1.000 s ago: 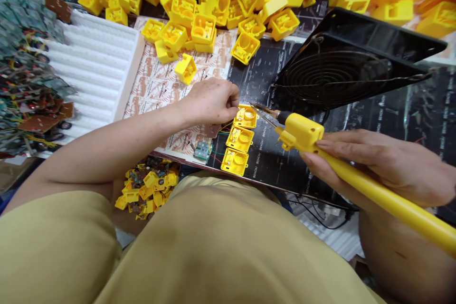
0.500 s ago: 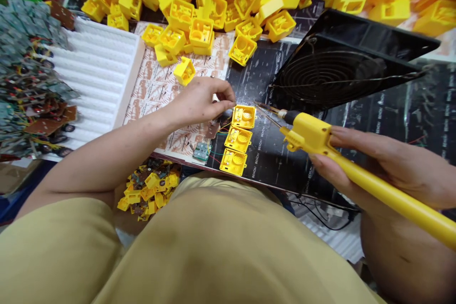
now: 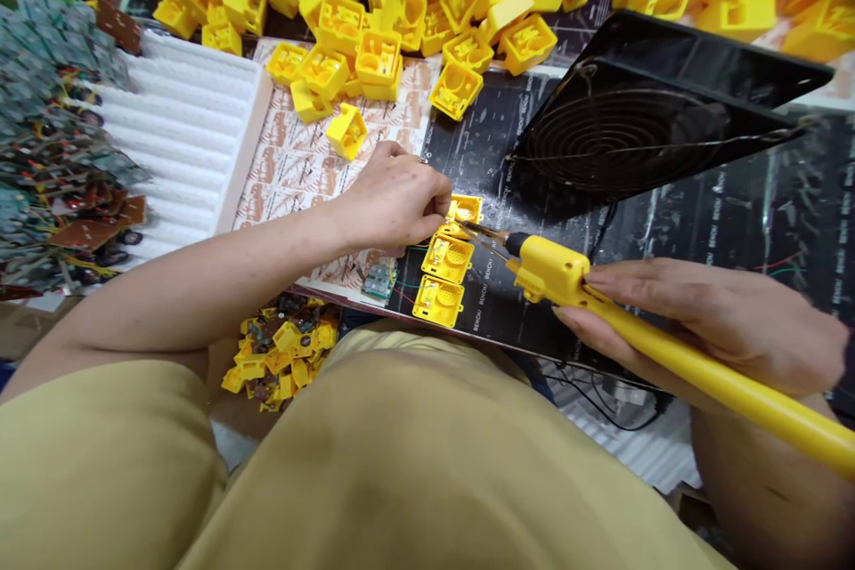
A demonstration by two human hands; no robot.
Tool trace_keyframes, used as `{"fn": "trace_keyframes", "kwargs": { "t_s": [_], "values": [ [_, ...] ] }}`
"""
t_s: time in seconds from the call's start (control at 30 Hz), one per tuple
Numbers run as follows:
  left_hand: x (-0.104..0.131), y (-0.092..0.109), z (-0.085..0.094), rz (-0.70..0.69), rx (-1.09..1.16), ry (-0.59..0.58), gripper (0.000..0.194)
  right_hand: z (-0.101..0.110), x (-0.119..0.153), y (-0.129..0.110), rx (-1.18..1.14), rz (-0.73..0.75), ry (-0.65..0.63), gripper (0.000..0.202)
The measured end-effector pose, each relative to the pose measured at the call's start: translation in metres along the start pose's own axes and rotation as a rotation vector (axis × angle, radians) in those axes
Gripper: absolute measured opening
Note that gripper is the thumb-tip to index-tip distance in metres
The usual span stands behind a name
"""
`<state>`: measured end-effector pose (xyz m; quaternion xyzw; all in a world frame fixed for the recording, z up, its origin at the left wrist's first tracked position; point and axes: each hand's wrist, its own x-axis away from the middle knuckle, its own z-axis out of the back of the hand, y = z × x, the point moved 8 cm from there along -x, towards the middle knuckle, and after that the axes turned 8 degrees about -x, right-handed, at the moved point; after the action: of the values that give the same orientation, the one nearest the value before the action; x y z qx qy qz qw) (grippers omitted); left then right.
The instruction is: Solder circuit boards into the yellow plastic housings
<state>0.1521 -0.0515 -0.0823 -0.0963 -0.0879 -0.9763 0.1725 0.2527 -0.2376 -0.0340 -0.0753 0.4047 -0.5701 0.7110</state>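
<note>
Far casing: there it lay, the small open yellow casing [image 3: 468, 208], farthest of three in a row on the black bench covering [image 3: 498, 285], its upper left corner partly behind fingers.
Handling: light, stiff plastic by the look of it, likely to skid on that smooth surface; best gripped by the outer walls, clear of the hot end, with any thin wires treated as fragile.
Left hand: in close, this hand [image 3: 409, 198], fingers curled narrow at the casing's left side; whether they pinched a wire or the wall, one could not tell.
Right hand: and here the other hand [image 3: 708, 312], wrapped firmly round the yellow soldering tool [image 3: 551, 269], its slim tip right at the far casing; contact could not be made out.
Neighbours: just nearer the body sat the middle casing [image 3: 447, 258] and near casing [image 3: 438, 301], a green circuit board [image 3: 379, 279] beside them among thin wires.
Fan: off to the right, a black fan [image 3: 621, 138] stood tilted.
Pile: and beyond, a great yellow heap of casings [image 3: 394, 9]!
</note>
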Motion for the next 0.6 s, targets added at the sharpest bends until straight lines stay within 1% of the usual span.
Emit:
{"fn": "trace_keyframes", "kwargs": {
  "t_s": [0.07,0.2,0.37,0.47,0.6],
  "values": [
    [-0.003,0.001,0.001,0.007,-0.015,-0.036,0.017,-0.002,-0.006,-0.006,-0.033,0.073,0.005,0.008],
    [-0.008,0.002,0.001,0.031,-0.043,-0.119,0.015,-0.005,-0.018,-0.013,-0.026,0.148,-0.022,0.011],
    [-0.013,0.005,0.004,0.042,-0.065,-0.170,0.012,-0.005,-0.027,-0.022,-0.002,0.262,-0.133,0.026],
    [-0.014,0.005,0.004,0.053,-0.076,-0.198,0.013,-0.005,-0.030,-0.022,0.015,0.263,-0.174,0.024],
    [-0.016,0.003,0.002,0.059,-0.053,-0.205,0.012,0.000,-0.035,-0.019,0.002,0.232,-0.129,0.018]
  ]
}}
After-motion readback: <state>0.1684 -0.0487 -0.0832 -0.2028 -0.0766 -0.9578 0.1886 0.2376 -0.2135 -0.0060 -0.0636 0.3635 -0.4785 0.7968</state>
